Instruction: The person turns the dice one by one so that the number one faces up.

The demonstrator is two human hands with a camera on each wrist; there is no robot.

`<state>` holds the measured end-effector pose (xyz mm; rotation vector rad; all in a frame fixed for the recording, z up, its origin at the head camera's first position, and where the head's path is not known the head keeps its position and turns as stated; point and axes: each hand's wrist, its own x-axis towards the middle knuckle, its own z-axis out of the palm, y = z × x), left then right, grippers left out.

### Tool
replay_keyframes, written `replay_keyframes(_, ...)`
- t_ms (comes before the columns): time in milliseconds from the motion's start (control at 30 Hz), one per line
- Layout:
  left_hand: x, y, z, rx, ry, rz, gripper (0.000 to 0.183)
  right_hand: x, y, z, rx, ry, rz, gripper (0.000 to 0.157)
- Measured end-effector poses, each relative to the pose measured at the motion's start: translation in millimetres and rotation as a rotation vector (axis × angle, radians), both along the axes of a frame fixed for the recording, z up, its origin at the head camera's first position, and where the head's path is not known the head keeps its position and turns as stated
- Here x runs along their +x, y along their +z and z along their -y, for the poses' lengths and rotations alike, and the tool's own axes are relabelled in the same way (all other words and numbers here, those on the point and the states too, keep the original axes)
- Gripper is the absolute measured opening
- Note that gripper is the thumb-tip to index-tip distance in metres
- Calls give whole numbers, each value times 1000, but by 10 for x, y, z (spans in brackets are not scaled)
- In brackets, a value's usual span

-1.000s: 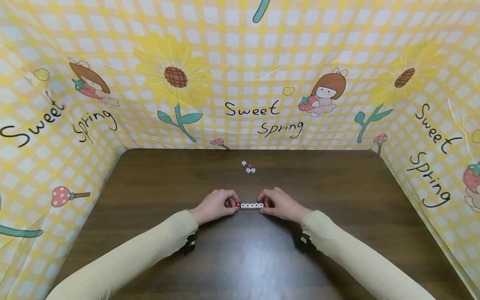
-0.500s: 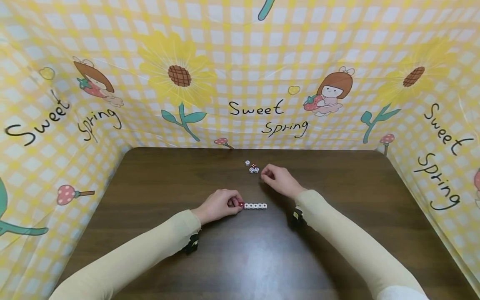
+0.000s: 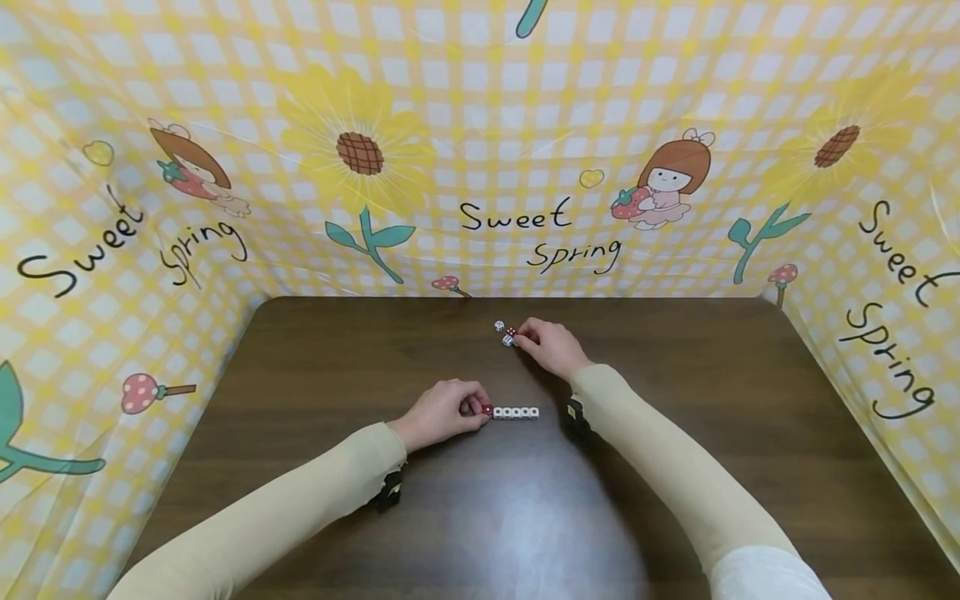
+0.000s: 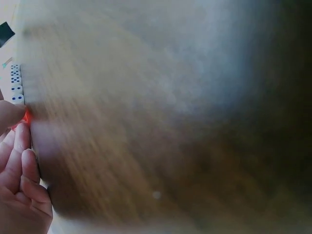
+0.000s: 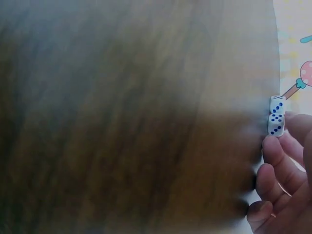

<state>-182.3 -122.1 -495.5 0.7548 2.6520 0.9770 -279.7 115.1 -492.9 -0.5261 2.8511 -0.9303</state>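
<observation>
A straight row of several white dice [image 3: 516, 412] lies on the table, with a red die [image 3: 488, 410] at its left end. My left hand [image 3: 441, 412] pinches that red die between thumb and fingers; in the left wrist view the red die [image 4: 28, 116] is mostly covered by the fingertips. Farther back, my right hand [image 3: 553, 346] reaches into a small cluster of dice, its thumb and finger pinching a white die [image 5: 276, 125]. Beside that one are another white die [image 3: 507, 341] and a red die [image 3: 512, 332].
One more white die [image 3: 499, 326] sits slightly apart at the back of the cluster. The brown wooden table [image 3: 375, 350] is walled on three sides by a yellow checked cloth [image 3: 480, 150] with printed flowers and lettering.
My right hand has left the right end of the row, moved back to the cluster and taken hold of a white die there. The left hand has kept its pinch on the red die.
</observation>
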Motion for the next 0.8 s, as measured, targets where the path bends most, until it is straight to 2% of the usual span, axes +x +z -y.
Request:
replay_keyframes(167, -1, 8, -4, -2, 1, 10, 10, 1, 19, -4, 15, 0, 16, 19)
replay_keyframes(467, -7, 10, -6, -11, 12, -6, 10, -4, 3, -54, -44, 40, 42, 12)
replay_keyframes(800, -5, 0, -11, -7, 8, -20, 9, -1, 3, -89, -45, 67, 53, 17)
